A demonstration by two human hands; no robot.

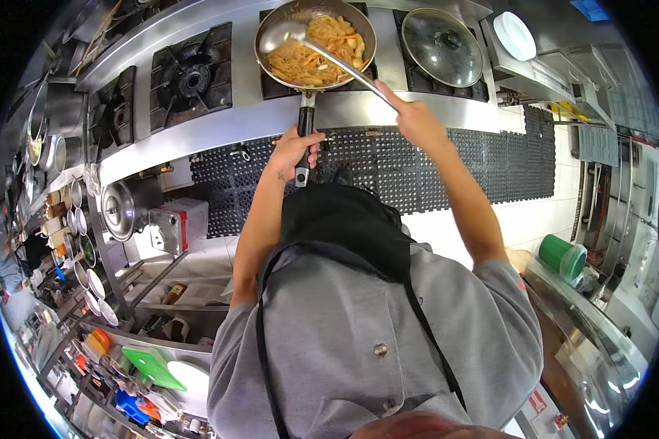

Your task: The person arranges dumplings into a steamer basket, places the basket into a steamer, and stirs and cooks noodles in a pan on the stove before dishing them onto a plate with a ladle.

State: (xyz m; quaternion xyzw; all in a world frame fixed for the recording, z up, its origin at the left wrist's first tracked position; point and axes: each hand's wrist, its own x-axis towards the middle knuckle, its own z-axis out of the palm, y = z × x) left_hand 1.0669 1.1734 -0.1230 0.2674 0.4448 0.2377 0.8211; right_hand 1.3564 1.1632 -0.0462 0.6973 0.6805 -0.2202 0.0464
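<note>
A frying pan [265,64] sits over a burner at the top centre, filled with noodles [322,67] and pale and orange pieces. My left hand [294,152] is wrapped round its black handle [305,130], which points toward me. My right hand [417,124] grips the end of a long metal ladle [351,69]. The ladle's round bowl [282,35], slightly blurred, is over the left part of the noodles; whether it touches them I cannot tell.
A glass-lidded pan [442,47] rests on the burner to the right, near a white dish [515,36]. Bare burners [191,76] lie to the left. Below the stove edge is a black perforated mat [483,161]. A lidded metal pot [118,210] stands at left.
</note>
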